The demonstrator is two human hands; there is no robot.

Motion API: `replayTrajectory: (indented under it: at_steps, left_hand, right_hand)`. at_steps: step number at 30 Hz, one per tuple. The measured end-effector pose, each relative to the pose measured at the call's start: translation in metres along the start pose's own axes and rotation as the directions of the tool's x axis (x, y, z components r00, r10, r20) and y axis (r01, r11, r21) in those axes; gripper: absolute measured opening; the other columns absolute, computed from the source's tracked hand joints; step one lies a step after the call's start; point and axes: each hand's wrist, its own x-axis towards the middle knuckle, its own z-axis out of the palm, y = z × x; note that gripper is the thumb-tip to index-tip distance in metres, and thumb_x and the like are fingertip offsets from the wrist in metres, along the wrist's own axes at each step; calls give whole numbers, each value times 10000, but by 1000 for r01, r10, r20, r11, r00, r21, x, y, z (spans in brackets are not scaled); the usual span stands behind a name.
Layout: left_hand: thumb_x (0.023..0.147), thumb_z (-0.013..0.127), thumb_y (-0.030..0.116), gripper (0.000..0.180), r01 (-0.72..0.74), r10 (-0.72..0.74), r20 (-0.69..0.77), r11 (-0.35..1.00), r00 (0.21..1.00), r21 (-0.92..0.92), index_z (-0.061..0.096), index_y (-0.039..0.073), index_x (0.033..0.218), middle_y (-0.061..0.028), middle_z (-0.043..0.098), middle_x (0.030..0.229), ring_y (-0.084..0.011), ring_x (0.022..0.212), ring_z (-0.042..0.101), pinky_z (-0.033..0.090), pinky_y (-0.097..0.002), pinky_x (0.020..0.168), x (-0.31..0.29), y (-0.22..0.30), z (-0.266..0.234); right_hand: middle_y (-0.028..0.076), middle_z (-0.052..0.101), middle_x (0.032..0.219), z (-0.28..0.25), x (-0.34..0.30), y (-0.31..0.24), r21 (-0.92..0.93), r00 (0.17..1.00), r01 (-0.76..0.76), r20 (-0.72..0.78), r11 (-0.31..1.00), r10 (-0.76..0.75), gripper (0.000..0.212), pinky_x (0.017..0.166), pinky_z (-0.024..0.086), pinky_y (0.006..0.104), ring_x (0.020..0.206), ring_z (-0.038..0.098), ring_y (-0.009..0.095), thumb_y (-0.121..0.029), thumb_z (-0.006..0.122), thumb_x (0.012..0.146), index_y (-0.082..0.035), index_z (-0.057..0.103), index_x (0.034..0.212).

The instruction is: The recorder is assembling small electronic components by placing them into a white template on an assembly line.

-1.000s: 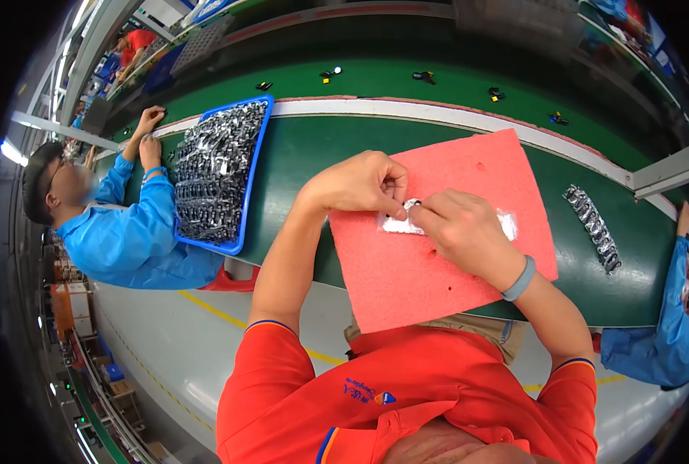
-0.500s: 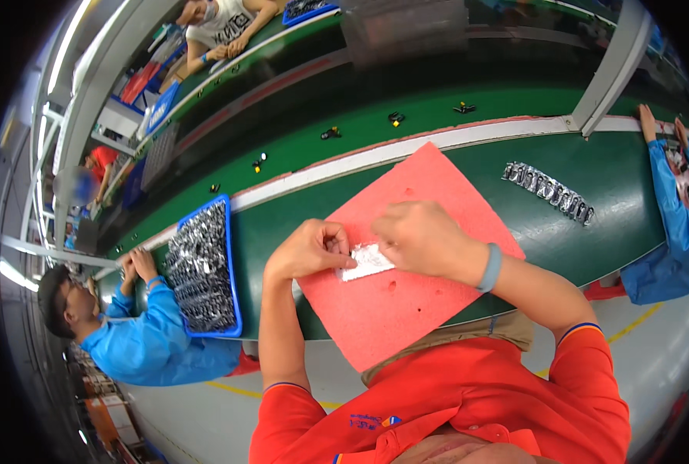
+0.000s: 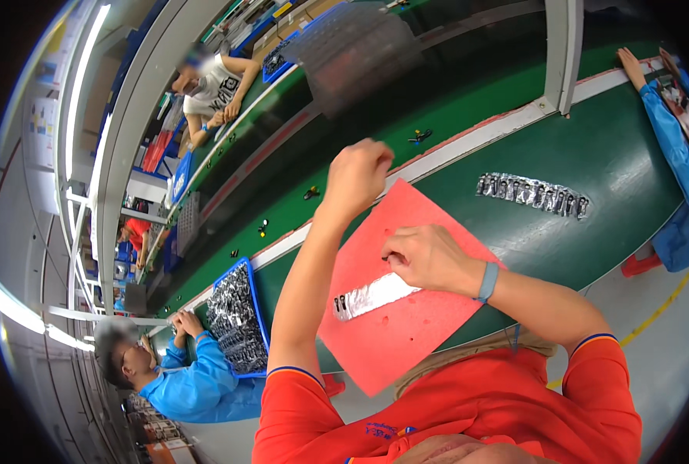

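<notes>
A red foam sheet [image 3: 375, 363] lies tilted on the green worktop in front of me. On it rests a shiny silver strip [image 3: 379, 297], with small black parts [image 3: 340, 306] at its left end. My right hand [image 3: 433, 259] is over the strip's right end, its fingers curled into a pinch; what they hold is hidden. My left hand [image 3: 358, 176] reaches past the sheet's far corner, above the green conveyor belt. Its fingers are bent together, and whatever is in them cannot be made out.
A blue tray [image 3: 261, 329] full of black and silver pieces stands left, by a co-worker in a blue smock [image 3: 197, 387]. Right of the sheet lies another silver strip of black parts [image 3: 532, 193]. Small black parts [image 3: 311, 193] sit on the belt. A metal post [image 3: 562, 62] rises beyond.
My left hand has left the silver strip and moved up and away over the belt. More of the strip shows, with black parts at its left end. My right hand stays near it.
</notes>
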Motion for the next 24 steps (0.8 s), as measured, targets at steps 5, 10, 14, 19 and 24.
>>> replayTrajectory:
  at_steps: [5,10,14,19,24]
  left_hand:
    - [791,724,41,212,-29,19,97,995,995,100,770,3,995,-202,756,968,-381,918,734,589,-464,828,59,-8,55]
    - [788,703,1,340,8,-15,95,998,995,68,759,-14,1123,-231,763,961,-364,837,756,604,-417,829,63,-14,70]
    - [868,646,-42,514,312,-305,70,907,950,-283,655,16,1379,-114,748,891,-205,775,719,587,-318,774,41,-11,53]
    - [934,646,-52,516,417,-501,237,285,832,-863,599,24,1443,-47,704,947,-168,858,737,602,-266,778,-43,-14,3]
    - [990,647,-33,459,329,-515,310,-58,799,-943,596,25,1443,-29,672,1025,-148,942,726,628,-277,849,-126,7,-6]
  right_hand:
    - [121,727,848,5,0,4,3,999,1,-41,1000,-1,92,708,576,463,788,715,345,-82,681,834,-45,736,897]
    - [137,734,878,4,1,4,40,998,-19,-51,999,21,74,734,572,491,811,713,372,-75,673,852,-35,717,897]
    - [153,743,880,3,1,13,80,979,21,-202,997,-5,96,722,574,477,808,715,379,-65,686,873,-32,733,950]
    - [126,769,889,-18,14,-4,253,953,-255,-95,933,286,104,720,587,347,823,760,215,-55,696,942,1,743,1016]
    - [73,752,1035,-6,16,6,643,899,-389,110,659,424,145,770,595,257,914,721,105,-62,682,1014,32,695,1124]
